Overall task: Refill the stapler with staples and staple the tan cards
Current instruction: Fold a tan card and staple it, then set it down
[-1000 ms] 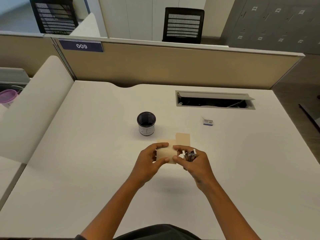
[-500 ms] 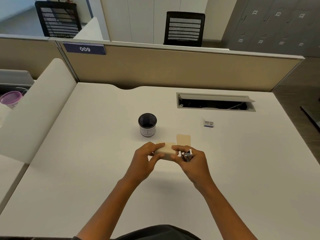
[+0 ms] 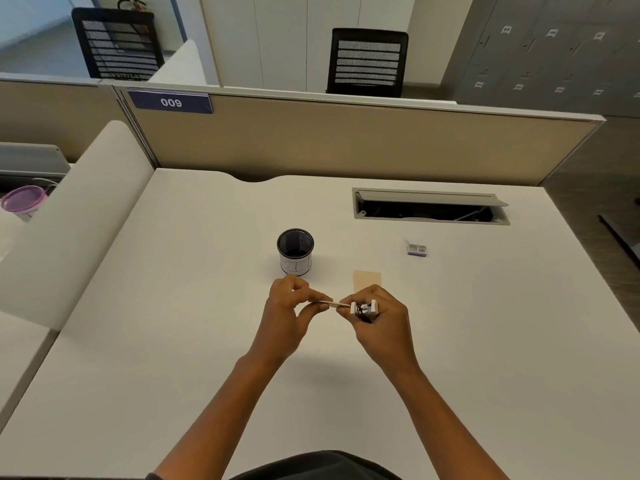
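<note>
Both hands are raised above the white desk (image 3: 485,341). The left hand (image 3: 287,315) pinches a tan card (image 3: 323,303) by its left end, the card held edge-on and nearly level. The right hand (image 3: 381,317) is closed around a small stapler (image 3: 364,308), whose mouth meets the card's right end; whether the card sits inside the mouth cannot be confirmed from this angle. A second tan card (image 3: 367,280) lies flat on the desk just beyond the right hand. A staple box (image 3: 416,249) rests farther back to the right, well apart. A black mesh cup (image 3: 295,251) stands upright beyond the left hand.
</note>
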The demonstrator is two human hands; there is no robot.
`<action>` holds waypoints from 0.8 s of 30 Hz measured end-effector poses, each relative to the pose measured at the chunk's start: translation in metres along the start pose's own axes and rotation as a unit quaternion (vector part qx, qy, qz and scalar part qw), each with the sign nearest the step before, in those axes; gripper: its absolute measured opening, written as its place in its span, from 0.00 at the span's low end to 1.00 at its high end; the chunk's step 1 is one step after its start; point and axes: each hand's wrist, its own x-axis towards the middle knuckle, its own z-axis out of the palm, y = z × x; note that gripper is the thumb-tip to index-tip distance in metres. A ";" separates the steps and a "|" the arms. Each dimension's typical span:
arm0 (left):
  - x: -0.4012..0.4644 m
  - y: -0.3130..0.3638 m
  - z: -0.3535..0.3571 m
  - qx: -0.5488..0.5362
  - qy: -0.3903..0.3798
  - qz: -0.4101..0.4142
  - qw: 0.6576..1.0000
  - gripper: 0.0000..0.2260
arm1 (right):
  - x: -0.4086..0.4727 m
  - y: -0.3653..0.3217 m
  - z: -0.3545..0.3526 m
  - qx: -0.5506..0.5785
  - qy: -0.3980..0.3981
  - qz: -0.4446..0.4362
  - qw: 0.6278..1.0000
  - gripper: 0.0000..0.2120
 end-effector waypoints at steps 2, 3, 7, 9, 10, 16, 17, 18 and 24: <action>0.000 0.002 -0.003 -0.025 -0.009 -0.011 1.000 0.07 | 0.002 -0.003 -0.002 0.018 -0.003 0.018 1.000 0.08; 0.000 0.003 -0.004 -0.048 -0.016 -0.013 0.999 0.07 | 0.003 -0.005 -0.004 0.031 -0.004 0.031 0.999 0.07; -0.002 0.006 -0.007 -0.144 -0.007 -0.060 0.988 0.04 | 0.008 -0.010 -0.009 0.107 -0.021 0.103 0.989 0.07; -0.002 0.008 -0.008 -0.175 0.007 -0.107 0.979 0.04 | 0.009 -0.011 -0.011 0.137 -0.037 0.141 0.980 0.06; -0.003 0.009 -0.008 -0.190 0.009 -0.123 0.974 0.05 | 0.009 -0.010 -0.012 0.149 -0.041 0.159 0.975 0.05; -0.001 0.015 -0.010 -0.229 0.009 -0.172 0.958 0.09 | 0.008 -0.012 -0.009 0.228 -0.021 0.233 0.945 0.03; -0.001 0.016 -0.011 -0.231 0.009 -0.176 0.957 0.10 | 0.008 -0.014 -0.007 0.238 -0.009 0.243 0.941 0.03; 0.000 0.017 -0.010 -0.232 0.008 -0.180 0.956 0.11 | 0.007 -0.015 -0.005 0.246 0.005 0.252 0.936 0.03; -0.001 0.018 -0.007 -0.241 0.019 -0.197 0.950 0.10 | 0.004 -0.020 0.005 0.270 0.069 0.284 0.917 0.03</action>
